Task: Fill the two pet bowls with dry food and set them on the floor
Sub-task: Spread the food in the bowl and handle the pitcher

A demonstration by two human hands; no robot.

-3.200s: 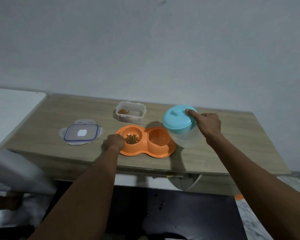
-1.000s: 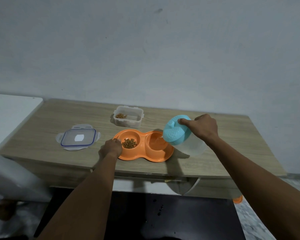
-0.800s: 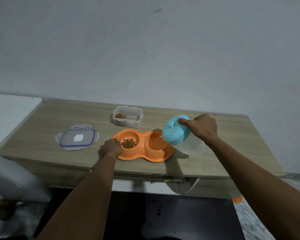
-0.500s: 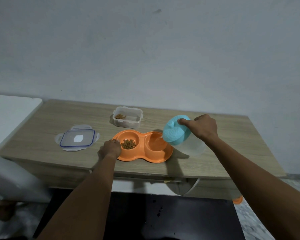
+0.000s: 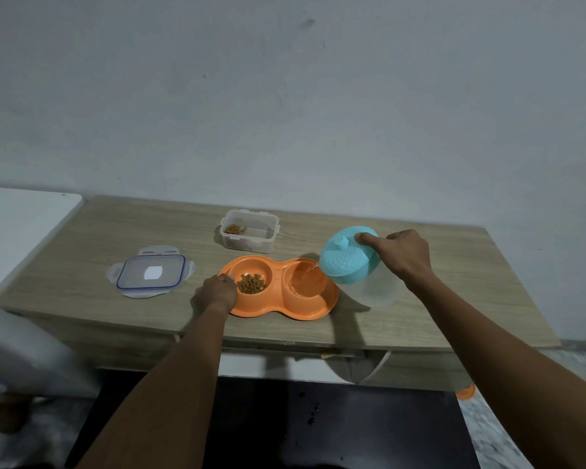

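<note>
While my left hand holds the rim of the orange double bowl on the table, my right hand grips the tipped jug, pouring water into the right cup. The left cup has dry food. Next, I should set the jug down.

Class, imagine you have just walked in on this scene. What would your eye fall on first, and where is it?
First comes the bright orange double pet bowl at the front middle of the wooden table, with kibble in its left well and the left hand gripping its left rim. Next is the turquoise-lidded jug, tilted by the right hand, sending a thin clear stream into the right well.
</note>
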